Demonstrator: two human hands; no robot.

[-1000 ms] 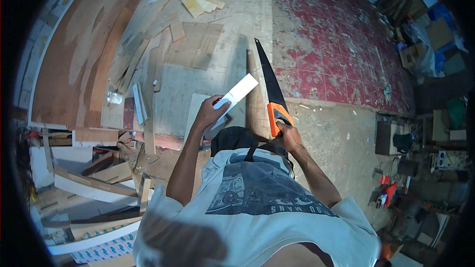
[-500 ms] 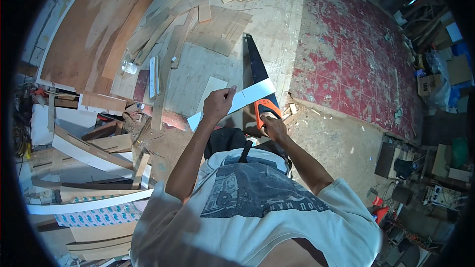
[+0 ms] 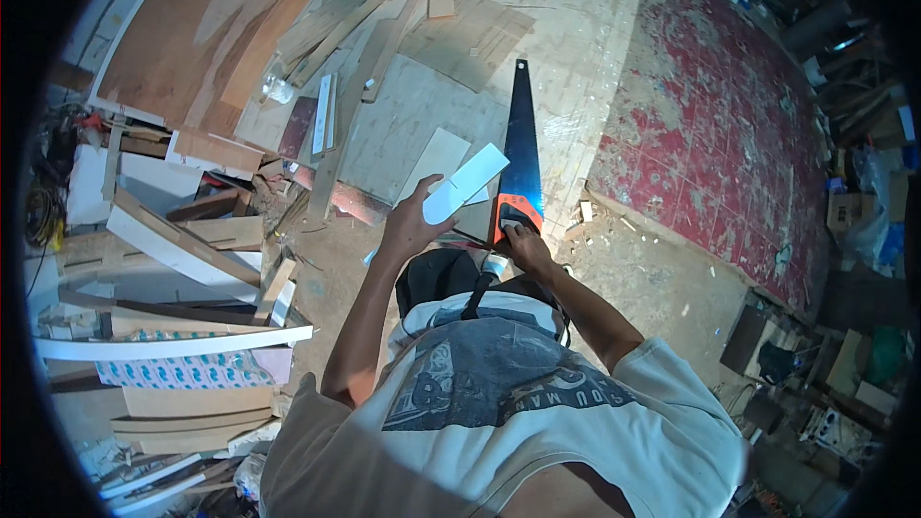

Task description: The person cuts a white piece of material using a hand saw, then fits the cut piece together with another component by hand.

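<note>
Red, worn paint covers the large floor area (image 3: 729, 125) at right, flaking to pale patches; beside it, a pale planked floor strip (image 3: 585, 58), dusty with chips.

Brown plywood sheets (image 3: 182, 48), broad and smooth, lie at upper left, edges curving with the lens.

Loose timber offcuts (image 3: 384, 29), flat strips and boards of raw pale wood, fan across the floor beyond the hands.

White-faced boards (image 3: 173, 249), long and narrow, stacked at left among scrap.

Handsaw (image 3: 523, 149): dark, tapering steel blade pointing away from the person, orange and black handle at the near end. It lies along the floor strip's edge, just right of the white piece.

Right hand (image 3: 523, 245): fingers closed round the saw's handle.

Small white board piece (image 3: 465, 184): flat, thin rectangle with a rounded near end, smooth face, held tilted above the floor, just left of the saw handle.

Left hand (image 3: 413, 221): raised, gripping the near end of the white piece between thumb and fingers.
</note>
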